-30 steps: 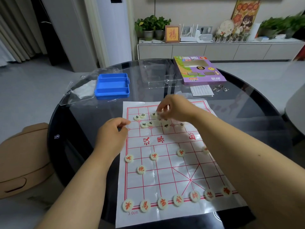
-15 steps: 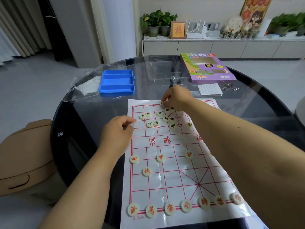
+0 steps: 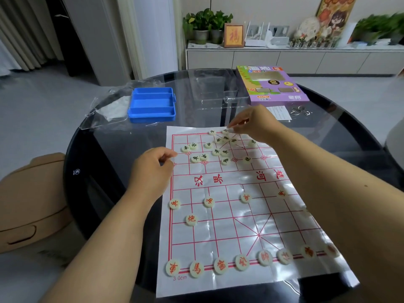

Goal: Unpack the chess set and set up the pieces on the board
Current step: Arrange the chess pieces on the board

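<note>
A plastic Chinese chess board [image 3: 238, 215] with red lines lies on the round glass table. Red-lettered pieces [image 3: 219, 266] stand in a row along its near edge, with a few more in the rows beyond. Several green-lettered pieces [image 3: 220, 152] lie scattered on the far half. My right hand [image 3: 251, 123] reaches to the far edge and pinches a green-lettered piece [image 3: 226, 130] on the back line. My left hand [image 3: 153, 167] rests at the board's left edge, its fingers loosely curled against the sheet, holding nothing I can see.
A blue plastic tray [image 3: 152, 104] sits at the far left beside a clear plastic bag [image 3: 109, 110]. A clear lid [image 3: 215, 88], a purple box [image 3: 272, 85], a paper slip [image 3: 279, 112] and metal rings [image 3: 300, 110] lie beyond the board. A brown stool [image 3: 28, 200] stands left.
My right hand has moved from the scattered green pieces out to the board's far edge with a piece between its fingers. My left hand stays at the left edge.
</note>
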`<action>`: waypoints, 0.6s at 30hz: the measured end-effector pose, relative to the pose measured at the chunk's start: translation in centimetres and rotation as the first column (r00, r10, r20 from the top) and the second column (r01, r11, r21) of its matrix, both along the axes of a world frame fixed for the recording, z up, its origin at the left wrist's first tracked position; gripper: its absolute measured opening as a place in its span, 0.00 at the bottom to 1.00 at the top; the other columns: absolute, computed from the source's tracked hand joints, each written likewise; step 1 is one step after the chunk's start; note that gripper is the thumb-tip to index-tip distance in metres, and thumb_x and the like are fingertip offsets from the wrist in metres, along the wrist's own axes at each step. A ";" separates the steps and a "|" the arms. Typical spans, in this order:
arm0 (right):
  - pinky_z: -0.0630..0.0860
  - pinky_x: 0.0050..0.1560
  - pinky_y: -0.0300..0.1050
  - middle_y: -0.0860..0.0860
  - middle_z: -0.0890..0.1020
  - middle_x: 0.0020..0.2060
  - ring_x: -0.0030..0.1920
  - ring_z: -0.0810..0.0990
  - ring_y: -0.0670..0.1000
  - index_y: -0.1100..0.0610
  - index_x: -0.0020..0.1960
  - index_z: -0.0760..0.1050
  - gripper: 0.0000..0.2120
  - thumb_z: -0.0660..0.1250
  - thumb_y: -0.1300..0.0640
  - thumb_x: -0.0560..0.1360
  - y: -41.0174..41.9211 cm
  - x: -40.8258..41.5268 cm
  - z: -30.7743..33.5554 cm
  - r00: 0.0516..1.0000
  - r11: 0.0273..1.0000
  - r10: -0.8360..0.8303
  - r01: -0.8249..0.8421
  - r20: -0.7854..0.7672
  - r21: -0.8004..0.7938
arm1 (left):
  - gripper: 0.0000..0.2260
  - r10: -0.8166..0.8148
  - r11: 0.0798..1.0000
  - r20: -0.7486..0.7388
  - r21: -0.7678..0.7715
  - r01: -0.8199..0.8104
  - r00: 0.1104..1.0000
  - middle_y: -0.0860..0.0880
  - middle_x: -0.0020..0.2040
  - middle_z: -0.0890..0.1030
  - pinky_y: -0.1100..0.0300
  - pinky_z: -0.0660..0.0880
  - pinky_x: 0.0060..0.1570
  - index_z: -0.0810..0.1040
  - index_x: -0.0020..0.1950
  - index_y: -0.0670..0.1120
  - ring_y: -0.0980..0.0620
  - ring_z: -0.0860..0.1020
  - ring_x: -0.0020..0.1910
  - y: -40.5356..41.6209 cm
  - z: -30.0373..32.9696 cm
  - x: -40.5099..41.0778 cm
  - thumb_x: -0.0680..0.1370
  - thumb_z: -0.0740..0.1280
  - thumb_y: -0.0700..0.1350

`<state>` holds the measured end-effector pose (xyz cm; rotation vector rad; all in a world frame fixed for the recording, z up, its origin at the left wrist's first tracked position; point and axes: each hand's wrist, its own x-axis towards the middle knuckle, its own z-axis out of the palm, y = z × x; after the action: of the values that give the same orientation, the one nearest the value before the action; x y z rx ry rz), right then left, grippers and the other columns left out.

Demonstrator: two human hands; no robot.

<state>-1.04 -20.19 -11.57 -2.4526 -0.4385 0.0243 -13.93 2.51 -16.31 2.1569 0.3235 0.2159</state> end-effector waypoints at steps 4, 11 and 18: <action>0.70 0.34 0.33 0.48 0.81 0.43 0.40 0.77 0.46 0.57 0.51 0.83 0.08 0.72 0.57 0.72 0.0 -0.5 -0.1 1.000 1.000 0.017 -0.017 0.006 0.008 | 0.06 -0.003 1.000 0.005 0.009 0.003 1.000 0.52 0.54 0.80 0.71 0.74 0.29 0.78 0.54 0.51 0.53 0.81 0.46 0.1 0.0 0.0 0.80 0.65 0.46; 0.71 0.37 0.32 0.47 0.80 0.43 0.40 0.77 0.45 0.55 0.52 0.83 0.09 0.72 0.58 0.72 1.9 -1.1 0.1 0.994 0.993 0.107 -0.106 0.027 -0.048 | 0.05 0.001 1.000 0.009 0.008 -0.001 1.000 0.53 0.55 0.80 0.71 0.74 0.28 0.78 0.54 0.52 0.53 0.81 0.47 0.2 -0.1 0.0 0.80 0.65 0.46; 0.75 0.43 0.37 0.49 0.83 0.46 0.43 0.79 0.48 0.54 0.50 0.83 0.08 0.72 0.56 0.71 1.7 -1.0 -0.4 0.997 0.997 0.076 -0.076 0.022 -0.032 | 0.05 -0.007 1.000 0.006 0.013 0.007 1.000 0.53 0.55 0.80 0.73 0.72 0.26 0.78 0.54 0.52 0.55 0.81 0.44 0.2 -0.1 0.1 0.80 0.64 0.46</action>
<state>-2.03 -18.46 -12.01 -2.4680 -0.5455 0.0349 -13.87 2.73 -16.39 2.1699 0.3124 0.2211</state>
